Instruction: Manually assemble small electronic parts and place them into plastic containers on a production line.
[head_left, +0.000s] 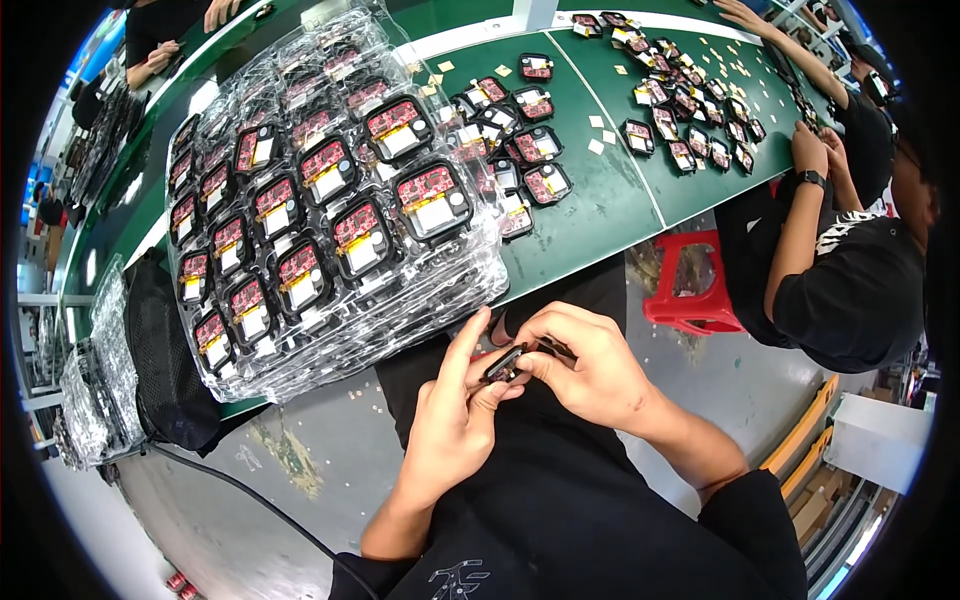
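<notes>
Both hands meet over the person's lap, just off the near edge of the green worktop [600, 200]. The left hand [455, 415] and the right hand [585, 370] are curled closed around one small black module [503, 364] with a red circuit board inside, pinched between thumbs and fingertips of both; the left index finger stretches along its top, and the right fingers fold over its far end.

On the worktop's near left part lies a stack of clear plastic blister trays [330, 220], its pockets filled with rows of the same black-cased modules, each showing a red board and a pale label. The stack's near edge overhangs the worktop edge, close to the hands. Beyond it, toward the middle of the worktop, loose modules [520, 150] lie scattered, and more sit at the far right among small pale squares [600, 130].

A red plastic stool [690, 285] stands on the floor by the right side, beside a seated co-worker in black [850, 290] whose arm reaches onto the worktop.
</notes>
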